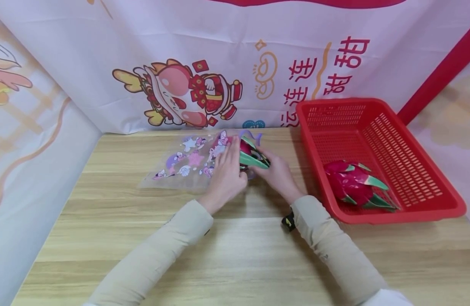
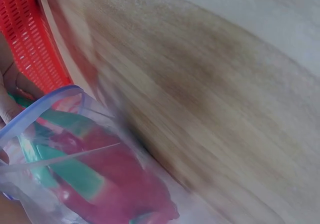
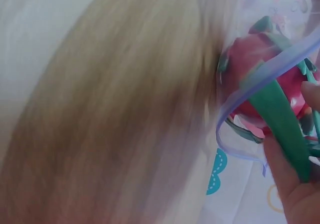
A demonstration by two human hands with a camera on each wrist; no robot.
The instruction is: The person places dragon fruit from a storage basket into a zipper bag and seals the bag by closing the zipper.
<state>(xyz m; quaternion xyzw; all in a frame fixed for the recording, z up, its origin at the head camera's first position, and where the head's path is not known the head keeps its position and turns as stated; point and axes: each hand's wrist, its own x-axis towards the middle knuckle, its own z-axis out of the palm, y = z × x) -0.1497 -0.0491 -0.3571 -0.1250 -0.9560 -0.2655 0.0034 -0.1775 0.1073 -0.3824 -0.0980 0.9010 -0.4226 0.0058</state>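
Note:
A pink dragon fruit with green leaf tips (image 3: 245,69) lies mostly inside a clear, cartoon-printed plastic bag (image 1: 194,159) with a purple-edged mouth. My left hand (image 1: 229,172) lies over the bag near its mouth, long fingers extended across the top and thumb at the near side; its contact with the bag rim is partly hidden. At the mouth, my right hand (image 1: 274,172) grips the fruit's green leaf end, thumb and fingers on either side. Through the film in the left wrist view, the dragon fruit's body (image 2: 125,184) shows, with its leaves toward the opening.
To the right stands a red perforated basket (image 1: 322,187), a second dragon fruit (image 1: 351,182) lying in it. Printed cloth (image 1: 219,34) hangs behind the wooden table (image 1: 116,204). A small black object (image 1: 288,222) shows beside the right cuff.

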